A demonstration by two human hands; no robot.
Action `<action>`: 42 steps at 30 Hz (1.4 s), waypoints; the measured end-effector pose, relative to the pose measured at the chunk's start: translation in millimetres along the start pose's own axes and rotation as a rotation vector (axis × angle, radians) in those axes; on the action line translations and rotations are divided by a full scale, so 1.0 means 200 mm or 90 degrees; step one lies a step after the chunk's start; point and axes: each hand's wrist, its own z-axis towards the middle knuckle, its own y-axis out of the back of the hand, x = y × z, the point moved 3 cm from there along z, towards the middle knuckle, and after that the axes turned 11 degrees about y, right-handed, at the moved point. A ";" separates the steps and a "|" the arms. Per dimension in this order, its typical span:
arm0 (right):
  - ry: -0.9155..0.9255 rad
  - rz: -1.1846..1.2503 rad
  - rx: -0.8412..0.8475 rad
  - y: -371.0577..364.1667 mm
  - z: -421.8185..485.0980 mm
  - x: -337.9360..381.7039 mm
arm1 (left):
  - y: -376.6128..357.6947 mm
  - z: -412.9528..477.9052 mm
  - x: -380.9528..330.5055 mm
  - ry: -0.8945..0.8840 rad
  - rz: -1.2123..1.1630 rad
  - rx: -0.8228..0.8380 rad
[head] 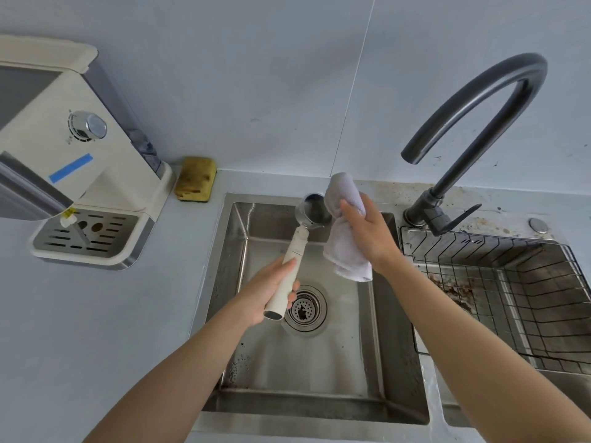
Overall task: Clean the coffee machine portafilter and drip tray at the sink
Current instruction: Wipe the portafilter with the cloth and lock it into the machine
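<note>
Over the sink (224, 282), the left hand (265, 295) gripped the portafilter (299, 244) by its handle while the right hand (367, 231) pressed a clutched cloth (343, 254) to its cup; the drip tray (86, 239), seemingly untouched, sat on the coffee machine (105, 174).

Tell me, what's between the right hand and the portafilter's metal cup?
A white cloth, held by the right hand, beside the portafilter; the head view shows it.

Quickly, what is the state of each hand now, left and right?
Left hand: grips the portafilter by its handle, over the sink.
Right hand: holds the white cloth beside the portafilter's basket.
</note>
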 end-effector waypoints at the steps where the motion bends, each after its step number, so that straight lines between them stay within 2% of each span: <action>1: 0.024 -0.077 0.005 0.00 0.03 0.01 | -0.01 0.00 0.00 -0.003 0.028 -0.001; 5: 0.108 -0.361 0.056 -0.03 0.07 0.02 | -0.02 -0.01 0.01 -0.007 0.061 -0.003; 8: 0.133 -0.513 0.112 -0.06 0.05 0.02 | -0.03 -0.01 0.03 -0.010 0.037 -0.004; 15: 0.055 -0.724 0.200 -0.14 0.05 0.07 | -0.04 0.00 0.03 -0.039 0.084 -0.039; 21: 0.021 -0.732 0.344 -0.15 0.14 0.07 | 0.00 0.00 0.00 -0.055 0.141 -0.067; 26: 0.088 -0.738 0.444 -0.12 0.20 0.10 | 0.02 0.00 -0.03 -0.064 0.151 -0.057; 31: 0.145 -0.862 0.520 -0.06 0.22 0.15 | 0.00 0.02 -0.05 -0.033 0.158 -0.043; 34: 0.257 -0.931 0.495 -0.05 0.22 0.08 | 0.00 0.03 -0.06 -0.005 0.146 -0.038; 36: 0.224 -0.847 0.469 -0.03 0.24 0.03 | 0.02 0.03 -0.06 0.006 0.144 -0.035; 39: 0.110 -0.676 0.458 -0.02 0.25 0.01 | 0.04 0.02 -0.04 0.017 0.138 -0.031; 42: 0.071 -0.625 0.430 -0.04 0.25 0.02 | 0.03 0.02 -0.03 0.014 0.128 -0.037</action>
